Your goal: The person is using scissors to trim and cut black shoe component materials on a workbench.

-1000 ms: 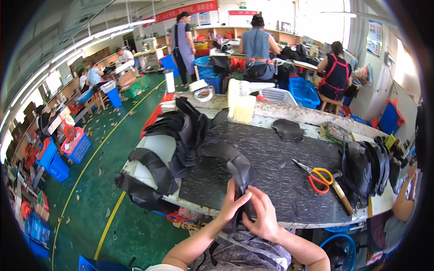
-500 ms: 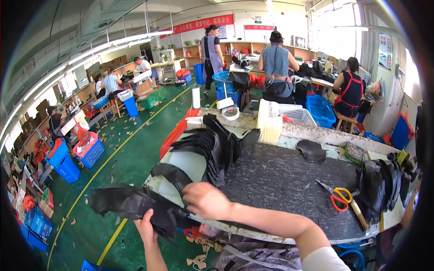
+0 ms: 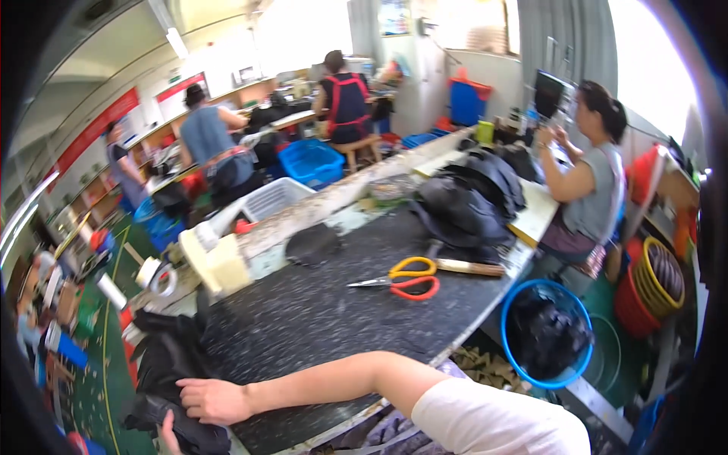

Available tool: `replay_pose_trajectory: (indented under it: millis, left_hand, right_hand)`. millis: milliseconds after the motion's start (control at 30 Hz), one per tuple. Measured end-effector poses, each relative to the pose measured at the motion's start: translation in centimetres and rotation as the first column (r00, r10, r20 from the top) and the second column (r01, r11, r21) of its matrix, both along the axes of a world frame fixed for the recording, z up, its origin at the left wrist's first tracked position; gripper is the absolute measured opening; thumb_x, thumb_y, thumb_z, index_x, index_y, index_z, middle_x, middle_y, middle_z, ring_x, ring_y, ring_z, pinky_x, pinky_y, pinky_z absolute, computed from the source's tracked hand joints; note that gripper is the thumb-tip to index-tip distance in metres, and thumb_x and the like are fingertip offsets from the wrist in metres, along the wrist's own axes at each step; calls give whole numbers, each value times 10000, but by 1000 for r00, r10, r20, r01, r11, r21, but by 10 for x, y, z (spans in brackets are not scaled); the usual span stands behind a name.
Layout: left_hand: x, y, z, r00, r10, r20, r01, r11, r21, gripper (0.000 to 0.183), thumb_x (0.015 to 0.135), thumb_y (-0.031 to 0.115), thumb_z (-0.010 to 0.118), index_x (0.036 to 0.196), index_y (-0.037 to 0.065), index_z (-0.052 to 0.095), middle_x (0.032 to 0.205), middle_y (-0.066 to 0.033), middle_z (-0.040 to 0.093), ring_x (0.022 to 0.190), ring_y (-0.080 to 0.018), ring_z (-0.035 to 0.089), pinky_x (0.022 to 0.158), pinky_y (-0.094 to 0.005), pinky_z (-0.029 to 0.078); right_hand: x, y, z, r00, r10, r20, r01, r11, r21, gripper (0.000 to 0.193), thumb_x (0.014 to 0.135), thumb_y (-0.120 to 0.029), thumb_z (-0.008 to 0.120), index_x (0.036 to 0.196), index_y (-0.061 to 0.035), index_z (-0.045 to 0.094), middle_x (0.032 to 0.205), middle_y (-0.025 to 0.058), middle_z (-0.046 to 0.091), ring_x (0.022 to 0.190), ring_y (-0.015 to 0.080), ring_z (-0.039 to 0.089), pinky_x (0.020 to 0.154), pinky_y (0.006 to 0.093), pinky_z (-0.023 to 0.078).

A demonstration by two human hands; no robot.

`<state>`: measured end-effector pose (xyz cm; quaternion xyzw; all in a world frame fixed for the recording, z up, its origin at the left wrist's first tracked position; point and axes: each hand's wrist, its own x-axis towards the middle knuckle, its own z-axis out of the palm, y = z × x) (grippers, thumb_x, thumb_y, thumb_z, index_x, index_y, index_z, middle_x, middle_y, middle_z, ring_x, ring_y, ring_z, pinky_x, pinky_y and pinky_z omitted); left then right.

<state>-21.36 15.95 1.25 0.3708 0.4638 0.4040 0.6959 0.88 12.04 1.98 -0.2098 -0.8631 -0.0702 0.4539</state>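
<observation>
At the table's near left corner, my left hand (image 3: 168, 434) shows only in part. Its thumb side is closed on a bundle of black leather-like pieces (image 3: 208, 438). Just above it my right hand (image 3: 214, 400) lies over the same bundle, fingers bent and pressed together on the black material; the fingertips are partly hidden. A larger pile of black pieces (image 3: 173, 345) sits right beyond my hands. Scissors (image 3: 391, 279) with one yellow and one red handle loop lie on the dark worktop (image 3: 326, 322), beside a wooden-handled tool (image 3: 472, 268).
A black stack (image 3: 462, 197) stands at the table's far right, and a flat black piece (image 3: 312, 245) lies mid-table. Tape rolls (image 3: 157, 276) are at the left. A blue bin (image 3: 504, 334) with black scraps stands off the right edge. A co-worker (image 3: 591, 171) sits beyond it.
My view has swung to the right, bringing the co-worker and scrap bin in. My right hand has come onto the bundle in my left hand, and both are now close together.
</observation>
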Motion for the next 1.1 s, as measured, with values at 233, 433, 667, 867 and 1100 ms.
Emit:
replay_pose_trajectory:
  millis: [233, 433, 667, 867, 1100]
  left_hand:
    - [83, 19, -20, 999, 44, 18, -46, 990, 132, 523, 886, 227, 602, 1305, -58, 470, 1371, -186, 457, 1215, -319, 458, 1002, -423, 397]
    - [-11, 44, -83, 968, 191, -166, -161, 971, 175, 360, 926, 204, 539, 1243, 34, 564, 1133, -169, 585, 932, -259, 564, 856, -396, 452]
    - [99, -78, -76, 722, 690, -48, -223, 298, 928, 417, 997, 364, 431, 1221, 29, 541, 1289, -196, 451, 1070, -316, 509, 907, -425, 414]
    - [253, -195, 8, 903, -51, -427, 414, 374, 830, 212, 953, 140, 547, 1128, 32, 597, 1242, -127, 524, 1085, -283, 532, 928, -399, 439]
    - [433, -256, 14, 667, -338, -663, 509, -443, 738, 386, 806, 39, 542, 1189, 65, 580, 1258, -115, 548, 1140, -268, 526, 946, -396, 403]
  right_hand:
    - [228, -182, 52, 802, -597, -10, 597, 801, 37, 327, 759, -149, 653, 1071, -69, 602, 1182, 136, 540, 1069, 313, 533, 952, 459, 417]
    - [470, -337, 24, -219, -961, -171, 967, -191, -167, 907, 644, -355, 814, 1334, 19, 360, 1322, 248, 422, 1240, 396, 408, 1046, 454, 340]
    - [512, -362, -27, -311, -928, 206, 887, -361, -288, 897, 605, -506, 796, 1271, -21, 441, 1070, 157, 552, 1051, 308, 538, 923, 412, 386]
    - [508, -344, -5, -128, -926, 356, 958, -208, -199, 644, 656, -524, 753, 1086, -65, 620, 929, 76, 619, 926, 247, 606, 864, 368, 401]
    - [531, -373, 33, -219, -957, 190, 770, -289, -569, 888, 617, -698, 695, 1205, -41, 585, 1277, 182, 519, 1136, 308, 530, 944, 423, 405]
